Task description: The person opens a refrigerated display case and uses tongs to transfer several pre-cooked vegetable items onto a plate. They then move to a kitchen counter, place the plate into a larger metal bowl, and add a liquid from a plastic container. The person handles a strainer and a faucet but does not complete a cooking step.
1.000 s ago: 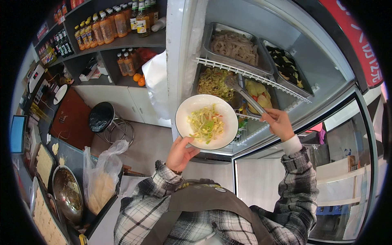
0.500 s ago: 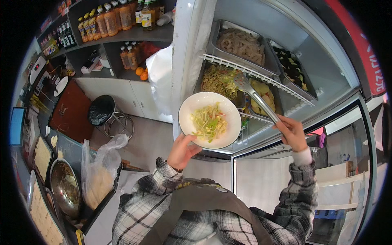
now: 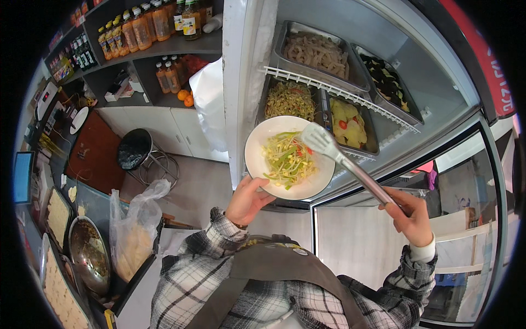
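While our left hand [image 3: 246, 200] pinches the near left rim of a white plate [image 3: 323, 178], thumb over the edge and fingers curled beneath, our right hand [image 3: 410, 216] is closed around the handle end of metal tongs [image 3: 359, 172]. We have the plate just in front of the open cabinet [image 3: 378, 24], with pale sprouts and green strips [image 3: 287, 159] heaped in its middle. Our tongs slant down to the left, their tips over the plate's upper right part; we cannot tell whether they touch the food. Just beyond the plate we see a tray's load of bean sprouts [image 3: 289, 101], and to its right yellow slices [image 3: 349, 126] with red bits. On the white wire shelf [image 3: 339, 93] above sit pale strips [image 3: 316, 52] and, beside them, dark pieces [image 3: 383, 82], each in a metal tray.
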Available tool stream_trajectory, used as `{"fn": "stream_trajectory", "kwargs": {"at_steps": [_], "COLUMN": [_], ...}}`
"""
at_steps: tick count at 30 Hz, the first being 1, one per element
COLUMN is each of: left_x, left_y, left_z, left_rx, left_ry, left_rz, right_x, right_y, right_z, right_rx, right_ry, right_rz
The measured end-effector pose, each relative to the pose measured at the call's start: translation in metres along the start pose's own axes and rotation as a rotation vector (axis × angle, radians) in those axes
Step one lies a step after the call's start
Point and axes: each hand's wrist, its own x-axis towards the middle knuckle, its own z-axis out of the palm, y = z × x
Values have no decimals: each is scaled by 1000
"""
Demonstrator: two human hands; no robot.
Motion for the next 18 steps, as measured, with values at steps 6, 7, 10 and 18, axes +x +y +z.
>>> {"fn": "stream_trajectory", "kwargs": {"at_steps": [6, 7, 10, 18], "left_x": [-10, -11, -16, -17], "left_y": [10, 13, 21, 28], "left_z": [9, 12, 20, 23], "left_rx": [-23, -28, -12, 28], "left_ry": [-48, -49, -41, -78], "left_rz": [28, 31, 29, 45], "right_x": [-15, -16, -19, 69], "right_y": [-17, -23, -46, -112], "right_z": [-9, -11, -30, -102], "right_rx": [-216, -117, -12, -120], "right_ry": [41, 43, 58, 100], "right_rz": [55, -33, -30, -35]}}
